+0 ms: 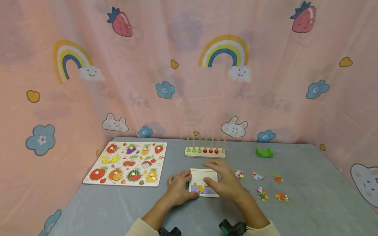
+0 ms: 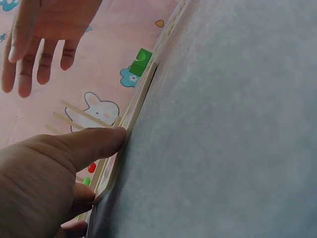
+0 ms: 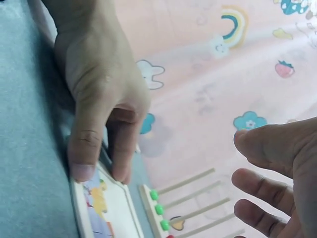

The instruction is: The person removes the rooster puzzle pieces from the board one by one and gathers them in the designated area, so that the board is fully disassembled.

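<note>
Left hand (image 1: 178,189) pinches the tray (image 1: 198,177) at nine o'clock, right hand (image 1: 225,182) spread at three; slacken that pinch, it could skid!

Wrist views near puzzle tray (image 1: 198,177)

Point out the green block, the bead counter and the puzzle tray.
Green block (image 1: 264,153), head view: the middle of its front face.
Bead counter (image 1: 205,155), head view: the front of its wooden base.
Puzzle tray (image 1: 197,177), head view: the bare floor inside its rim.

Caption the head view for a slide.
Left hand grips a partly filled jigsaw tray, right hand hovers over it, loose jigsaw pieces at right.
</note>
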The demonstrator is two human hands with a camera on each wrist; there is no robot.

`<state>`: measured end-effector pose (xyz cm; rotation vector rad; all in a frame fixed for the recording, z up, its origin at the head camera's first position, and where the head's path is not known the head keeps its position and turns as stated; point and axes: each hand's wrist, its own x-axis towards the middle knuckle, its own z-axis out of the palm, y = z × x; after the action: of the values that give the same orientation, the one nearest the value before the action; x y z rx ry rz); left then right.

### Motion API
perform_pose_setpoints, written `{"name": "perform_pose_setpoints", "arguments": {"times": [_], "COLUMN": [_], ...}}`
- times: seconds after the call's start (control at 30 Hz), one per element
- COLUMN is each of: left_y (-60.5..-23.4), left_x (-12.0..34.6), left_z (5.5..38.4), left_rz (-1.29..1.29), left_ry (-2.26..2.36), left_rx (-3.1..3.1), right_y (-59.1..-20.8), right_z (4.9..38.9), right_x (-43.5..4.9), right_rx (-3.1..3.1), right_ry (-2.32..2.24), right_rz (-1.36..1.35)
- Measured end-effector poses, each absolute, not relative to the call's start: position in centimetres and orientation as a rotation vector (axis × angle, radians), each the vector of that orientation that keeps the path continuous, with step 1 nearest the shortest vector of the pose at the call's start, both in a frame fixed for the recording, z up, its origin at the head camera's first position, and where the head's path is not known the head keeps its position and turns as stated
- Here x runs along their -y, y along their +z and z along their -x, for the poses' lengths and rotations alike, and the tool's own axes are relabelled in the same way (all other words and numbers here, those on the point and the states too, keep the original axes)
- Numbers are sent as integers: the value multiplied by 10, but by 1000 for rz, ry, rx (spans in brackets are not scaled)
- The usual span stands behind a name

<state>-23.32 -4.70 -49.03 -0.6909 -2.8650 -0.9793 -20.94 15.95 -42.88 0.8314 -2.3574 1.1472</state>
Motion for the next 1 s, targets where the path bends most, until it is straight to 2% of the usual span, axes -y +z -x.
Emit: {"name": "perform_pose_setpoints", "arguments": {"times": [0.6, 1.0], "left_y": [-491, -490], "left_x": [47, 47], "left_z": [235, 233], "left_rz": [711, 707], "left_ry": [-956, -967], "left_rx": [2852, 2836], "right_y": [-471, -486], "right_z": [224, 224], "right_x": [-139, -133], "right_rx": [2501, 2553], "right_ry": [1191, 1006], "right_rz": [-769, -802]}}
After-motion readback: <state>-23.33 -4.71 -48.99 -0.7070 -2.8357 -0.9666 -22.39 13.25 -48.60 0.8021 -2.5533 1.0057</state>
